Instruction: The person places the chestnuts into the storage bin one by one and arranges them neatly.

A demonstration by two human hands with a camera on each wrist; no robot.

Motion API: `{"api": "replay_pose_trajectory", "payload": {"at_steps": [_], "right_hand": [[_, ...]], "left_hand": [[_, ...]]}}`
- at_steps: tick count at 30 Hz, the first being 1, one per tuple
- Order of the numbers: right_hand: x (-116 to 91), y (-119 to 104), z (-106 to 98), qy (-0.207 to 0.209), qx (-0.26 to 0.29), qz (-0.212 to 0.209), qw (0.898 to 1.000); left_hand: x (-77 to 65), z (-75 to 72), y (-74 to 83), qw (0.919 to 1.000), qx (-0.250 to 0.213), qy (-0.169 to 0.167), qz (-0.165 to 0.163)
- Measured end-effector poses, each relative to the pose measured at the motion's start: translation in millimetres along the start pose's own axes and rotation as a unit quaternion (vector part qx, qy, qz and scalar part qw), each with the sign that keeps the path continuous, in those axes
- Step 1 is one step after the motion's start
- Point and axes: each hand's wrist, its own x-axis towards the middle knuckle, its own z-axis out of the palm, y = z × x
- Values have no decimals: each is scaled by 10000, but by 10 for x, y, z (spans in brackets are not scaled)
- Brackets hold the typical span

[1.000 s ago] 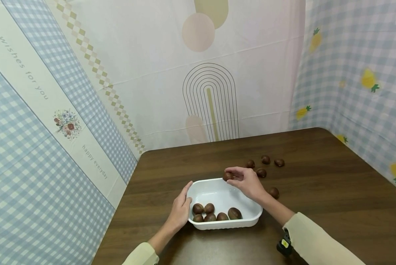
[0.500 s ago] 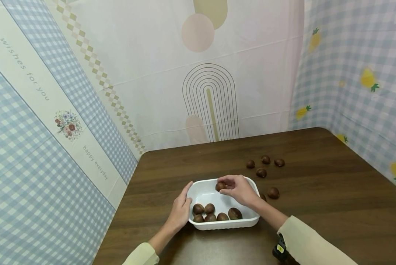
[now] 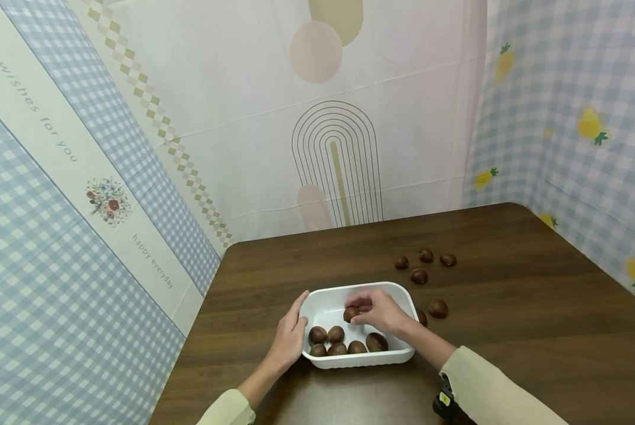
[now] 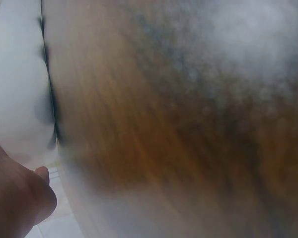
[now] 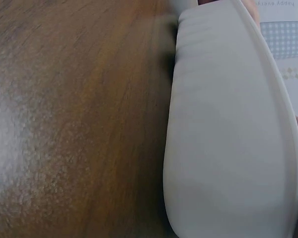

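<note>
A white baking dish (image 3: 361,360) rests on the wooden table, with several brown chestnuts (image 3: 376,342) gathered along its near side. At its left end my left hand (image 3: 287,337) grips the wall, thumb at the rim. My right hand (image 3: 382,311) reaches over the dish's right side and pinches one chestnut (image 3: 351,314) between thumb and fingers, low over the inside. In the left wrist view, part of the left hand (image 4: 22,198) shows beside the dish's white wall (image 4: 20,74). The right wrist view is mostly the dish's outer side (image 5: 228,129); the pinched chestnut is hidden there.
Several loose chestnuts (image 3: 419,276) lie on the table (image 3: 508,307) behind and to the right of the dish. One chestnut (image 3: 438,309) sits close to the right forearm, and another (image 3: 422,318) is partly hidden by the dish. Patterned cloth (image 3: 429,118) hangs around the table.
My right hand has carried the pinched chestnut from above the dish's far rim inward and down into the dish. The left hand keeps its grip at the left end.
</note>
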Motion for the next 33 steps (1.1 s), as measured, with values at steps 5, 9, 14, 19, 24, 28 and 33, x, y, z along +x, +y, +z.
{"api": "replay_pose_trajectory", "payload": {"at_steps": [5,9,14,19,24,28,33], "right_hand": [[0,7,-3,-302,-7,102,9995],[10,43,1,-546,-181,46,9983],[7,64,23,-666,-303,80,9973],[-10,68,38,-761,-385,26,9964],[-28,44,25,-913,-390,-111,9950],[-34,32,1,-1114,-405,-172,9928],[-42,-9,-39,-1362,-476,-110,9895]], "left_hand": [[0,-4,7,10000,37,20,-16],[-1,-6,2,10000,25,16,-23],[-4,-5,-8,10000,4,18,-40],[-13,-3,-12,10000,1,13,-53],[-15,1,-6,10000,28,23,-48],[-11,2,0,10000,23,18,-37],[-2,-2,-11,10000,-22,9,-18]]}}
